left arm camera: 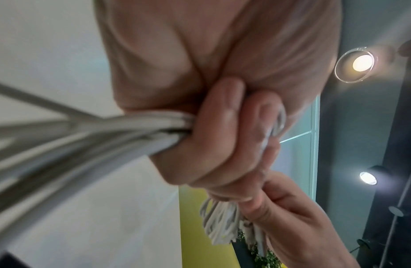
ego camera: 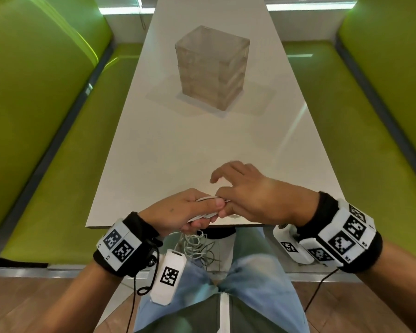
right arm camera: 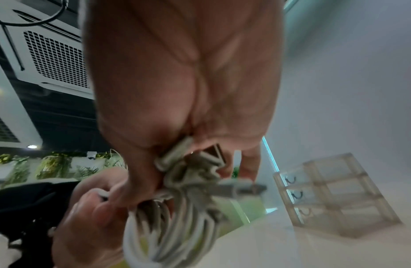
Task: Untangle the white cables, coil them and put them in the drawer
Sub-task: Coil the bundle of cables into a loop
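You sit at the near end of a long white counter (ego camera: 202,145), green bench seats (ego camera: 46,152) flanking it on both sides. Well ahead of your hands, mid-counter, stands a translucent drawer unit (ego camera: 211,68); from the right wrist it shows three stacked drawers with dark hook-shaped handles, all pushed in, and nothing lies between it and your hands.

At the counter's near edge your left hand (ego camera: 178,216) is curled round a bundle of white cables (ego camera: 203,216), thumb laid along the top and fingers wrapped beneath. The left wrist view shows the strands running taut out of the fist towards the camera. A loose tangle of the same cable hangs below the counter edge over your jeans (ego camera: 257,280).

Your right hand (ego camera: 252,195) meets the left at the bundle: thumb and the nearer fingers pinch the strands where they leave your left fist, while the other fingers are lifted and spread over the counter. From the right wrist, white connector plugs (right arm camera: 177,156) show bunched against the right palm above a coil of loops; how many cables there are cannot be told.
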{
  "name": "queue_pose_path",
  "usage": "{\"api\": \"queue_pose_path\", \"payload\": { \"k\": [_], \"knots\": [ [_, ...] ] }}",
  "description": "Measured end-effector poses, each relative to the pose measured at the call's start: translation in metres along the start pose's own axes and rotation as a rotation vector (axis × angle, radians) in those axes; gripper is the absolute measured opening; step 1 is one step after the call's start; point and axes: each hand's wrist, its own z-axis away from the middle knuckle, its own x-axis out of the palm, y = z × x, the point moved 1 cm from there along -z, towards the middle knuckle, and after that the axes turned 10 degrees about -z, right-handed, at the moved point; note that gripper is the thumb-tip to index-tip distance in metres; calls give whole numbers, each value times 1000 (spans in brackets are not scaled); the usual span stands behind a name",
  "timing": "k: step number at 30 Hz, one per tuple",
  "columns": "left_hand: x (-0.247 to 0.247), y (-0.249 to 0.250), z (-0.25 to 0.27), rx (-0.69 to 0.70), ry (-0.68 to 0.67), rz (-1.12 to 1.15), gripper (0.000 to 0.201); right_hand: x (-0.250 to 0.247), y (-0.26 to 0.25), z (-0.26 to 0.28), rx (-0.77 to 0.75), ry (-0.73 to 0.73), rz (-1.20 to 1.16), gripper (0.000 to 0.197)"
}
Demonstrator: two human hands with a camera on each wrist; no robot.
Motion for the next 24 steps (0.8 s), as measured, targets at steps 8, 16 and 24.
{"api": "queue_pose_path", "payload": {
  "k": [8,16,24],
  "knots": [
    [5,-1,-6,-41,70,-181,42,-4,5,0,390,-383,-895,8],
    [1,-2,-4,133,19,-598,35,-5,6,3,433,-546,-1075,18],
    [1,-7,-7,185,59,-429,37,-5,2,3,417,-502,-1118,27]
  ]
}}
